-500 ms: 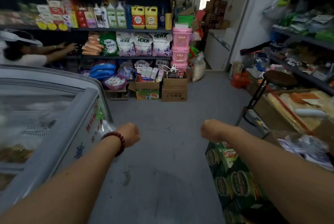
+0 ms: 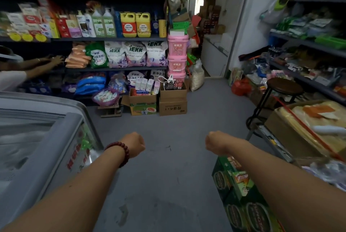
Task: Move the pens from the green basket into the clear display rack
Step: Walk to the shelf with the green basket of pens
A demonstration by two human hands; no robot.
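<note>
I stand in a shop aisle with both arms stretched out over the grey floor. My left hand (image 2: pixel 133 144), with a dark red bead bracelet on its wrist, is curled into a fist and holds nothing I can see. My right hand (image 2: pixel 215 142) is also a fist, about a forearm's length to the right. I see no pens and no clear display rack. A green tray-like container (image 2: pixel 330 42) lies on the right-hand shelf, and its contents cannot be made out.
A chest freezer (image 2: pixel 37 138) stands at my left. Green drink cartons (image 2: pixel 241 194) sit under my right arm. A round stool (image 2: pixel 283 86) and open boxes line the right side. Detergent shelves (image 2: pixel 112 39) and cardboard boxes (image 2: pixel 173 100) close the far end. Another person (image 2: pixel 28 67) reaches into the left shelf.
Both fists have dropped slightly in the view and stay shut. The shelves have slid a little to the left as my head turned.
</note>
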